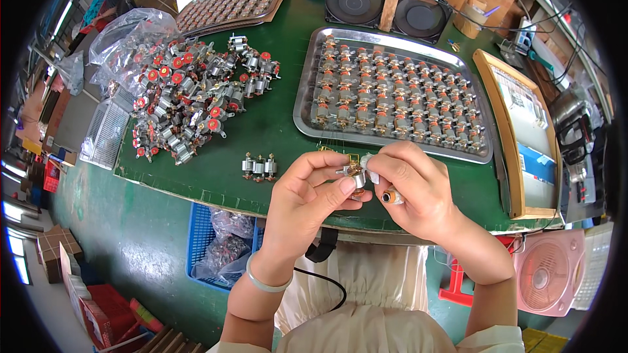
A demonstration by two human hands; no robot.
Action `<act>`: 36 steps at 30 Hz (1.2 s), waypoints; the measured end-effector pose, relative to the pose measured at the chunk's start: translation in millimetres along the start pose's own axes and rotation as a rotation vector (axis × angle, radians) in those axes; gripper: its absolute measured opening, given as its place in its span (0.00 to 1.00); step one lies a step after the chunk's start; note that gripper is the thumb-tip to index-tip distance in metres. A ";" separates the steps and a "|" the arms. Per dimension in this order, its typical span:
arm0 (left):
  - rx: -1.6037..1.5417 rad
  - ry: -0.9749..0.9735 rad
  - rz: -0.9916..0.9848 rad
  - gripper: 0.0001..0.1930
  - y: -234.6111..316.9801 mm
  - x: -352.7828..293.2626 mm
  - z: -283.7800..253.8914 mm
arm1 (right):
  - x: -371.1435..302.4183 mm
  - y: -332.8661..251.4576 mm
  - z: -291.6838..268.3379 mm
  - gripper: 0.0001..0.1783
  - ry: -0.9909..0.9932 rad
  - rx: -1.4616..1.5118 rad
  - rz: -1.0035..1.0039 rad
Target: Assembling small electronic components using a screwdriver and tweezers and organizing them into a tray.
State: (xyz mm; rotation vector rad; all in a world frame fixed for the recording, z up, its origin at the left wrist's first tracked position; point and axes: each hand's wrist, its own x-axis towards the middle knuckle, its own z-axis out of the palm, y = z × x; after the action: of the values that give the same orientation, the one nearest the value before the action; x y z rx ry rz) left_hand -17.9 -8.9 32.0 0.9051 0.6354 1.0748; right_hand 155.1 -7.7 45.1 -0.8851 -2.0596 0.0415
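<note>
Near the table's front edge, my left hand (307, 193) pinches a small silver motor-like part (357, 176) with a brass-coloured bracket on top. Close against it, my right hand (415, 183) has its thumb and forefinger at the bracket, with a small whitish piece (370, 167) at the fingertips. Its curled lower fingers hold a slim tube-like tool (391, 197) with a round, hollow end. Beside my left hand stands a short row of similar silver parts (259, 167). A few thin brass pieces (324, 148) lie partly hidden behind my fingers.
A metal tray (302, 101) filled with rows of upright parts lies beyond my hands. To the left is a loose heap of parts (190, 91) with a plastic bag (131, 42). Two black fans (356, 3) stand behind; a wooden-framed box (517, 137) is at right.
</note>
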 end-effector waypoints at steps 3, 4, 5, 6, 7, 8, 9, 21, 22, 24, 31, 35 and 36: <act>-0.010 0.015 0.003 0.15 -1.4 0.7 0.8 | -1.6 2.1 1.6 0.22 0.020 -0.007 -0.002; -0.018 0.018 0.000 0.15 -1.8 1.0 1.1 | -1.6 2.6 1.7 0.22 0.021 -0.007 -0.002; -0.018 0.018 0.000 0.15 -2.0 1.2 1.5 | -1.5 3.1 1.7 0.22 0.026 -0.007 -0.007; -0.025 0.024 -0.005 0.15 -2.1 1.3 2.1 | -1.4 3.5 1.6 0.22 0.031 -0.007 -0.011; -0.031 0.030 -0.009 0.15 -2.1 1.3 2.6 | -1.4 3.4 1.4 0.22 0.031 -0.007 -0.012; -0.030 0.029 -0.009 0.15 -2.2 1.3 3.2 | -1.6 3.2 1.1 0.22 0.034 -0.007 -0.008; -0.030 0.031 -0.007 0.15 -2.4 1.2 3.8 | -1.7 3.1 0.8 0.21 0.036 -0.007 -0.003; -0.045 0.039 0.017 0.15 -4.6 -0.8 7.3 | -3.7 6.8 2.5 0.21 0.079 -0.126 -0.092; -0.053 0.042 0.006 0.15 -3.4 -1.2 7.9 | -3.4 6.5 2.2 0.21 0.079 -0.126 -0.092; -0.063 0.050 0.003 0.15 -2.5 -1.6 9.3 | -2.6 5.5 1.2 0.20 0.079 -0.156 -0.102; -0.090 0.073 0.003 0.15 -3.1 -2.1 11.9 | -3.0 5.0 1.6 0.19 0.088 -0.152 -0.096; -0.060 0.064 0.028 0.15 -4.8 -4.3 10.9 | -3.0 3.9 1.4 0.19 0.086 -0.153 -0.105; -0.041 0.060 0.047 0.15 -5.7 -4.7 10.9 | -3.2 3.2 0.9 0.19 0.078 -0.153 -0.103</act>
State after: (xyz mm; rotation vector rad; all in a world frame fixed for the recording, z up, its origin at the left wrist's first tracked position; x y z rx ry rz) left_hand -8.1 -17.7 32.6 0.8588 0.6424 1.1572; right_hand 157.5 -6.9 41.2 -0.8579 -2.0527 -0.2054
